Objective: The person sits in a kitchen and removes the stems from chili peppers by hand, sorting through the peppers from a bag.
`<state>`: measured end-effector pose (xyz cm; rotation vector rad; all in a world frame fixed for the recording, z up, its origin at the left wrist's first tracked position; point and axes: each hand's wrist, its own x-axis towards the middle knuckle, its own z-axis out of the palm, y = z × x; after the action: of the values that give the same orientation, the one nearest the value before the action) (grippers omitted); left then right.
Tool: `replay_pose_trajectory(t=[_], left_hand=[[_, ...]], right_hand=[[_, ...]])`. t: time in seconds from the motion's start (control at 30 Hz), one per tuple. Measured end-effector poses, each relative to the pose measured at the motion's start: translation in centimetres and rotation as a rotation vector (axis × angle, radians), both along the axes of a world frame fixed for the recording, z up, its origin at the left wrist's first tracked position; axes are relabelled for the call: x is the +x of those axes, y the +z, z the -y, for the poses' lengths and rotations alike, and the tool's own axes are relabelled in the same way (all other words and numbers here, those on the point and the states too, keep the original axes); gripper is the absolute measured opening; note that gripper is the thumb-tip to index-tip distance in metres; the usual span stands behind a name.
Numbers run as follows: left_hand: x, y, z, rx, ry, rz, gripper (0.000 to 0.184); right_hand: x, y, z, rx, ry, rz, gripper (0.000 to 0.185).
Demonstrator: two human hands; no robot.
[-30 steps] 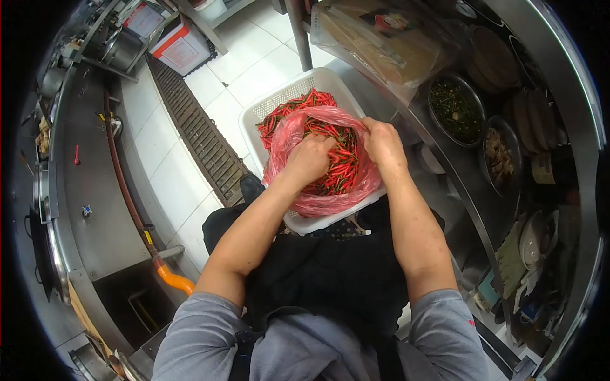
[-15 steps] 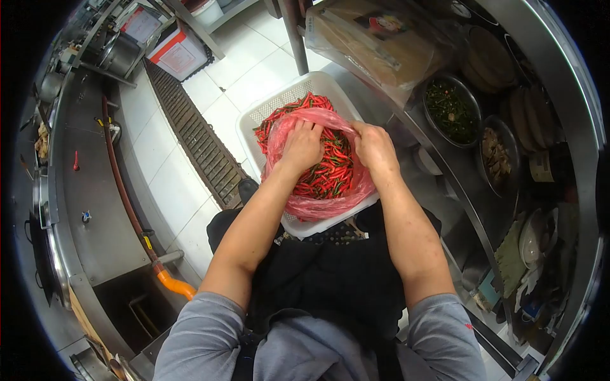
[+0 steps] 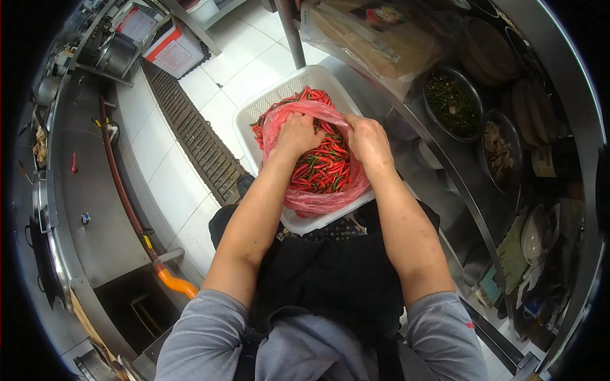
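1. Left hand point(image 3: 298, 132): I locate it inside the mouth of the pink plastic bag point(image 3: 324, 204), back of the hand upward, fingers bent near the far-left part of the rim and thumb over the chillies point(image 3: 325, 167); I cannot tell whether it grips any, as the fingertips are hidden
2. Right hand point(image 3: 370, 140): I observe it closed on the right edge of the bag, gripping the gathered film
3. Pink plastic bag: thin, translucent, mouth open upward; I find it inside the white basket point(image 3: 348, 95), with its folds lying along the near end
4. Chillies: slender, mostly red with some green; I see the main mass through the bag mouth and further pieces outside the bag, toward the far end of the basket
5. White basket: perforated walls, placed just beyond the black apron point(image 3: 324, 273); I cannot tell what supports it
6. Left side: I note a drain grate point(image 3: 194, 130) set in the tiled floor point(image 3: 178, 173), then a steel counter point(image 3: 105, 235) with an orange pipe point(image 3: 176, 284)
7. Right side: I note a steel shelf point(image 3: 468, 170) carrying a bowl of greens point(image 3: 447, 131) just beside a bowl of pale pieces point(image 3: 515, 159)
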<state>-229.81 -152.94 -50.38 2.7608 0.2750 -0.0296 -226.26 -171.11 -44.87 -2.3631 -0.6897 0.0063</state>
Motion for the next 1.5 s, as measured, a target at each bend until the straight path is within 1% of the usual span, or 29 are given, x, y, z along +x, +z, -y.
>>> replay_pose_trajectory(t=[0.1,0.2,0.27,0.33,0.4,0.43,0.5,0.53,0.6,0.63,0.67,0.7,0.73,0.8,0.83,0.93,1.0,1.03,1.07,1.1,1.13,1.2,1.27,1.33,1.4,1.43,1.5], left_hand=[[0.0,0.7,0.3,-0.052,-0.023,0.001,0.056],[-0.1,2.0,0.2,-0.045,-0.029,-0.048,0.058],[0.2,0.1,-0.8,-0.053,-0.039,-0.101,0.059],[0.2,-0.4,-0.8,-0.067,-0.051,-0.151,0.06],[0.0,-0.5,-0.5,-0.004,-0.066,-0.061,0.067],[-0.1,-0.2,-0.3,-0.003,-0.066,-0.061,0.067],[-0.2,0.6,-0.1,0.024,-0.094,0.049,0.07],[-0.2,1.1,-0.1,0.026,-0.095,0.048,0.07],[-0.4,1.8,0.0,0.006,-0.04,-0.147,0.07],[-0.4,1.0,0.0,0.003,-0.04,-0.147,0.07],[-0.5,-0.1,-0.1,-0.01,-0.032,-0.084,0.069],[-0.4,-0.1,-0.1,-0.023,-0.023,-0.018,0.067],[-0.2,-0.1,-0.3,-0.024,-0.021,-0.016,0.067],[0.0,0.2,-0.6,-0.067,-0.05,-0.147,0.067],[0.1,0.5,-0.7,-0.064,-0.046,-0.147,0.067],[-0.2,0.4,-0.9,-0.082,-0.108,-0.112,0.066],[-0.3,-0.3,-0.8,-0.015,-0.127,-0.023,0.063],[-0.4,-0.8,-0.6,-0.017,-0.129,-0.022,0.063],[-0.7,-1.3,-0.4,-0.022,-0.108,0.05,0.061],[-0.9,-0.9,-0.1,-0.026,-0.086,0.122,0.059],[-0.7,-0.4,-0.1,-0.025,-0.085,0.122,0.059],[-0.3,0.7,-0.1,-0.064,-0.063,-0.168,0.066],[-0.2,1.4,-0.1,-0.102,-0.091,-0.185,0.066],[-0.2,0.8,-0.2,-0.141,-0.121,-0.202,0.067],[-0.8,-0.5,0.0,-0.036,-0.124,0.015,0.059],[-1.0,-1.0,0.1,-0.039,-0.125,0.01,0.059],[-0.9,-0.9,0.2,-0.019,-0.113,0.127,0.054]], right_hand=[[0.3,-0.1,0.1,-0.016,-0.005,0.002,0.022],[0.5,-0.3,0.2,-0.028,-0.017,-0.005,0.022],[0.3,-0.3,0.0,-0.034,-0.017,-0.006,0.022],[-0.1,-0.1,-0.1,-0.047,0.008,0.009,0.022],[0.1,-0.1,0.0,-0.052,0.013,0.004,0.023],[0.1,-0.2,0.0,-0.056,0.016,-0.005,0.024],[0.3,-0.2,0.1,-0.064,0.008,-0.008,0.024],[0.3,-0.2,0.1,-0.076,-0.001,-0.014,0.024],[0.1,-0.1,0.1,-0.068,-0.004,-0.006,0.024],[0.0,0.0,0.1,-0.062,-0.004,0.003,0.024],[-0.1,0.0,0.1,-0.065,-0.003,0.003,0.024],[-0.1,-0.1,0.1,-0.072,0.004,-0.014,0.024],[0.0,-0.1,0.1,-0.08,0.011,-0.031,0.023],[-0.1,-0.2,0.4,-0.076,0.012,-0.029,0.023],[0.1,-0.2,0.3,-0.065,0.014,-0.023,0.023],[0.1,-0.1,0.2,-0.042,-0.01,-0.059,0.021],[0.2,-0.4,0.1,-0.059,-0.007,-0.063,0.021],[0.2,-0.4,0.1,-0.077,0.0,-0.066,0.021],[0.2,-0.4,0.1,-0.078,-0.001,-0.065,0.021],[0.2,-0.4,0.2,-0.084,0.002,-0.06,0.021],[0.1,-0.3,0.1,-0.089,0.005,-0.056,0.021],[0.1,-0.5,0.2,-0.073,0.003,-0.044,0.021],[0.1,-0.5,0.2,-0.054,0.0,-0.033,0.02],[0.2,-0.4,0.2,-0.07,0.003,-0.045,0.021],[0.3,-0.4,0.1,-0.061,0.006,-0.043,0.021],[0.2,-0.5,0.2,-0.054,0.011,-0.043,0.021],[0.2,-0.4,0.1,-0.064,0.013,-0.047,0.022]])
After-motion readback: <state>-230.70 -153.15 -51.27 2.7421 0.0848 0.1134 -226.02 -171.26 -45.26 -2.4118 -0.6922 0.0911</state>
